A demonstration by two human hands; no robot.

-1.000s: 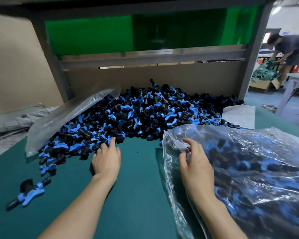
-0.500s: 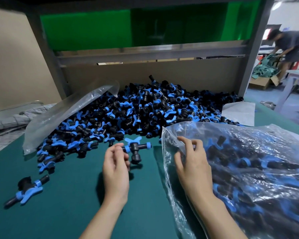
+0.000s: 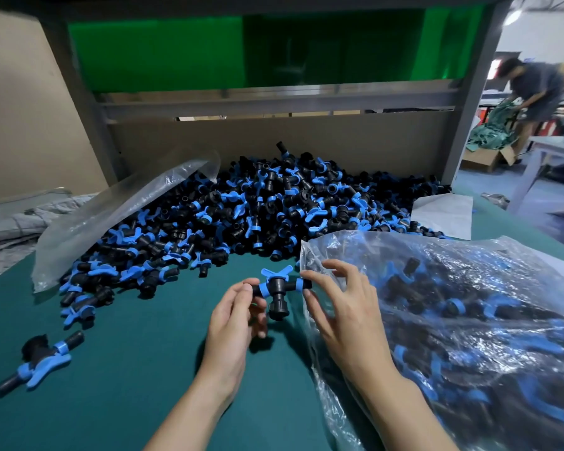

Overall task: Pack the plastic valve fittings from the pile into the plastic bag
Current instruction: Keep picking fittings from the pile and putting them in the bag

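A big pile of black and blue valve fittings [image 3: 258,206] lies on the green table [image 3: 127,369] against the back board. One valve fitting [image 3: 275,292] is held just above the table. My left hand [image 3: 235,320] pinches its left end. My right hand [image 3: 345,307] lies on the mouth of the clear plastic bag [image 3: 469,320], its other fingers spread. Its thumb and index fingertip close on the fitting's right end. The bag holds several fittings and lies on the right of the table.
A flat clear bag [image 3: 111,219] lies over the pile's left side. One loose fitting [image 3: 43,359] lies near the table's left front. A white sheet [image 3: 443,216] sits behind the filled bag. Grey frame posts flank the pile. A person [image 3: 531,92] bends over at the far right.
My left hand took a fitting from the pile's edge and carried it right to the bag's mouth. My right hand uncurled its fingers from the bag's edge and reached to the fitting's end.
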